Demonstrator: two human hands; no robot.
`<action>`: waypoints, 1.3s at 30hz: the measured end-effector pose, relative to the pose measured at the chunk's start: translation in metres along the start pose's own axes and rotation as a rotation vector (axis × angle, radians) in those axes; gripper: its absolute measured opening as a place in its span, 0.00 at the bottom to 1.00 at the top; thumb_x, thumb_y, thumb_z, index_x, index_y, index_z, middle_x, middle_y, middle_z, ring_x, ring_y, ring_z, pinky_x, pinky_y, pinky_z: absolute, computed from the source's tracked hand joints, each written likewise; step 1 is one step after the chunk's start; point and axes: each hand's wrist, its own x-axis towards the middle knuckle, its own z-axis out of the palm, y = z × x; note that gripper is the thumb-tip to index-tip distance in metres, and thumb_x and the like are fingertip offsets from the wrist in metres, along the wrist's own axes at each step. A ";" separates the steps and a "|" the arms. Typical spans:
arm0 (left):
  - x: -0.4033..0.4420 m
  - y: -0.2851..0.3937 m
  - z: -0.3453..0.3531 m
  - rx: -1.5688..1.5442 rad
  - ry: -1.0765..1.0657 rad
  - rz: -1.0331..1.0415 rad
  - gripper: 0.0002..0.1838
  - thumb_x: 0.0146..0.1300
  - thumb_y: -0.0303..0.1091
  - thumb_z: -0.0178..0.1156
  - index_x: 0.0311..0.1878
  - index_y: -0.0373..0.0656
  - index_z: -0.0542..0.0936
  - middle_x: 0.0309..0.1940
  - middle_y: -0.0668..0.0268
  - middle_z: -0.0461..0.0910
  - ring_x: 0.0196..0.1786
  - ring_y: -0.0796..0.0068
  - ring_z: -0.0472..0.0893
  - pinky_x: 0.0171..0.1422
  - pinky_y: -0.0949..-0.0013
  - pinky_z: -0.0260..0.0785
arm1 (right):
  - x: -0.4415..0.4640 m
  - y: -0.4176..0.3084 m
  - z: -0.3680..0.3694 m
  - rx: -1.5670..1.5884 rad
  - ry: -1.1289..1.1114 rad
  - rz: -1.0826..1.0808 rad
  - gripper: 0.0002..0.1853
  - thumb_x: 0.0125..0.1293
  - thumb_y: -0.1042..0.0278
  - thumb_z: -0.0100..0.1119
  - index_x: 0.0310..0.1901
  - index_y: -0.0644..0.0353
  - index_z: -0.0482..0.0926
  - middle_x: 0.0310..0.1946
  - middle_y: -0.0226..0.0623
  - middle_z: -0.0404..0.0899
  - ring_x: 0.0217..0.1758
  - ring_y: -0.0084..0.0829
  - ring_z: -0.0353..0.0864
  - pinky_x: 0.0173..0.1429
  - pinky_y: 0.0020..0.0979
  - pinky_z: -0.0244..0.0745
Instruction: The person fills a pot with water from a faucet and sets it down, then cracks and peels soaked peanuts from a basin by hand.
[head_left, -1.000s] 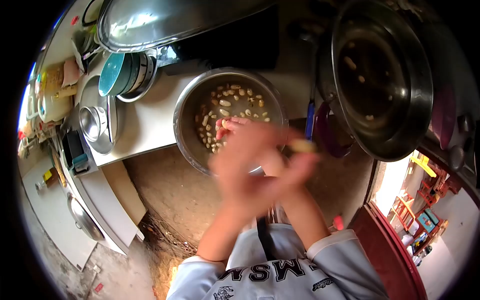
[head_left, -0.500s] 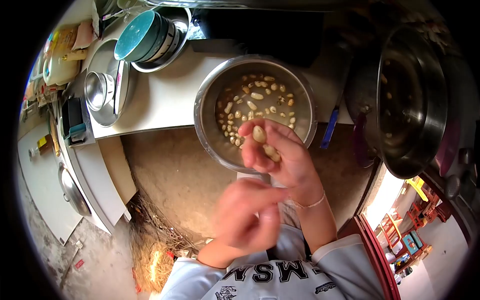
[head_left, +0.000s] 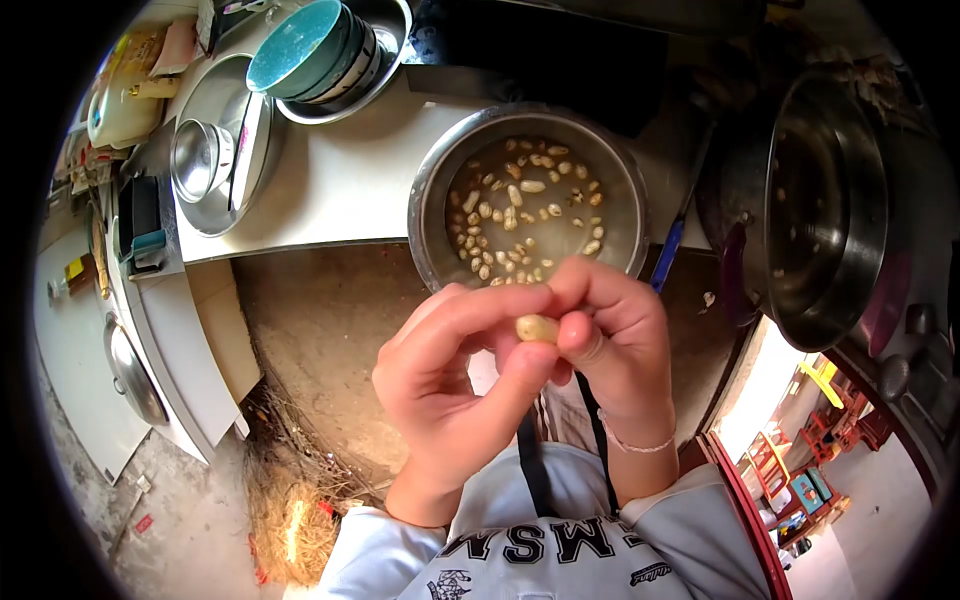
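Note:
A pale peanut [head_left: 537, 328] is pinched between the fingertips of both hands, just below the near rim of a metal basin [head_left: 428, 205]. My left hand [head_left: 470, 365] grips it from the left with thumb and fingers. From the right, my right hand [head_left: 618, 340] holds it with thumb and forefinger; a thin bracelet circles that wrist. Inside the basin many peanuts [head_left: 532, 186] lie in cloudy water. Whether more peanuts are hidden inside the curled fingers cannot be seen.
Teal bowls [head_left: 300, 50] sit in a metal dish at the upper left, beside small metal cups [head_left: 195, 160] on a tray. A blue-handled utensil [head_left: 668, 255] rests right of the basin, near a large dark pan [head_left: 825, 210]. Straw [head_left: 300, 530] lies on the floor.
Both hands have come together on one peanut, after moving apart and away from the basin. The view has shifted, so the basin appears farther right than one second ago.

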 end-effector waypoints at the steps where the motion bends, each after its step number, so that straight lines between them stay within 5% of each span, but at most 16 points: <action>1: 0.000 0.000 -0.001 -0.069 0.002 -0.011 0.11 0.48 0.21 0.60 0.37 0.31 0.76 0.26 0.64 0.75 0.27 0.80 0.73 0.31 0.81 0.65 | 0.000 0.004 -0.004 0.002 0.003 0.001 0.13 0.60 0.60 0.53 0.32 0.62 0.70 0.21 0.24 0.68 0.22 0.11 0.60 0.25 0.13 0.56; 3: 0.001 -0.001 -0.002 -0.136 -0.001 -0.023 0.10 0.49 0.20 0.59 0.38 0.30 0.75 0.28 0.61 0.76 0.29 0.78 0.76 0.33 0.80 0.68 | 0.005 0.013 -0.017 -0.123 0.049 -0.195 0.10 0.60 0.64 0.53 0.28 0.61 0.69 0.20 0.24 0.67 0.22 0.12 0.61 0.25 0.13 0.56; 6: 0.002 -0.004 0.000 -0.577 -0.086 -0.165 0.10 0.53 0.20 0.56 0.39 0.27 0.74 0.30 0.54 0.77 0.30 0.71 0.78 0.35 0.71 0.74 | 0.021 0.031 -0.037 0.017 0.290 0.024 0.07 0.59 0.67 0.52 0.31 0.60 0.67 0.21 0.25 0.64 0.20 0.13 0.59 0.23 0.14 0.54; 9: 0.001 -0.008 0.005 -0.659 -0.151 -0.163 0.09 0.54 0.19 0.54 0.39 0.27 0.74 0.30 0.53 0.77 0.30 0.70 0.78 0.36 0.71 0.74 | 0.029 0.074 -0.073 0.064 0.480 0.172 0.09 0.57 0.71 0.48 0.39 0.61 0.65 0.27 0.28 0.64 0.24 0.15 0.61 0.25 0.15 0.56; 13: -0.001 -0.007 0.020 -0.612 -0.180 -0.116 0.09 0.55 0.19 0.53 0.39 0.27 0.74 0.30 0.53 0.77 0.30 0.69 0.78 0.35 0.71 0.74 | 0.027 0.126 -0.104 -0.044 0.635 0.193 0.13 0.55 0.80 0.40 0.43 0.64 0.64 0.34 0.34 0.67 0.32 0.19 0.68 0.30 0.18 0.65; 17: 0.011 0.007 0.089 -0.381 -0.319 -0.110 0.08 0.54 0.21 0.55 0.39 0.32 0.76 0.31 0.55 0.79 0.30 0.72 0.79 0.34 0.74 0.73 | 0.025 0.147 -0.122 0.180 0.510 0.248 0.10 0.61 0.74 0.46 0.44 0.64 0.67 0.34 0.33 0.72 0.29 0.15 0.68 0.30 0.13 0.64; 21: 0.023 -0.016 0.182 0.377 -0.346 0.497 0.14 0.52 0.27 0.56 0.42 0.32 0.75 0.20 0.61 0.75 0.21 0.70 0.77 0.22 0.76 0.67 | 0.029 0.117 -0.103 0.085 0.451 0.204 0.09 0.63 0.73 0.42 0.40 0.67 0.71 0.33 0.35 0.74 0.27 0.16 0.69 0.29 0.13 0.63; 24: 0.013 -0.020 0.189 0.613 -0.344 0.536 0.16 0.47 0.31 0.58 0.40 0.35 0.76 0.15 0.66 0.71 0.17 0.69 0.72 0.19 0.73 0.63 | 0.029 0.087 -0.094 0.304 0.356 0.163 0.14 0.60 0.78 0.40 0.47 0.68 0.69 0.37 0.41 0.75 0.34 0.21 0.73 0.37 0.15 0.67; 27: -0.009 -0.013 0.147 0.398 -0.318 0.717 0.14 0.45 0.26 0.56 0.38 0.35 0.77 0.15 0.70 0.69 0.16 0.74 0.69 0.19 0.73 0.62 | 0.015 0.050 -0.075 0.239 0.286 0.113 0.15 0.59 0.78 0.42 0.48 0.68 0.69 0.41 0.43 0.74 0.39 0.23 0.75 0.41 0.15 0.68; 31: -0.028 -0.007 0.062 0.421 -0.349 0.529 0.12 0.46 0.20 0.52 0.37 0.33 0.76 0.16 0.69 0.69 0.17 0.82 0.67 0.20 0.80 0.59 | 0.003 0.017 -0.056 0.161 0.198 0.064 0.14 0.60 0.76 0.45 0.48 0.68 0.70 0.41 0.44 0.75 0.38 0.23 0.76 0.42 0.17 0.70; 33: -0.038 -0.010 0.049 0.408 0.086 0.276 0.15 0.43 0.20 0.57 0.38 0.34 0.76 0.22 0.68 0.70 0.22 0.80 0.70 0.23 0.81 0.60 | 0.000 0.011 -0.051 0.098 0.142 0.001 0.14 0.59 0.76 0.48 0.48 0.67 0.68 0.40 0.45 0.75 0.38 0.24 0.77 0.42 0.19 0.72; 35: -0.020 -0.008 0.048 0.134 0.297 0.120 0.12 0.47 0.19 0.57 0.39 0.33 0.76 0.27 0.65 0.73 0.26 0.82 0.71 0.27 0.82 0.63 | -0.004 -0.002 -0.034 0.057 0.158 -0.085 0.10 0.60 0.77 0.48 0.44 0.67 0.67 0.42 0.42 0.75 0.43 0.23 0.74 0.45 0.21 0.70; 39: -0.003 -0.014 0.037 0.073 0.255 0.097 0.15 0.46 0.17 0.58 0.41 0.32 0.75 0.32 0.62 0.74 0.29 0.81 0.72 0.31 0.83 0.66 | -0.007 -0.008 -0.023 -0.190 0.149 -0.217 0.09 0.59 0.80 0.48 0.41 0.67 0.66 0.41 0.44 0.75 0.45 0.27 0.74 0.50 0.25 0.69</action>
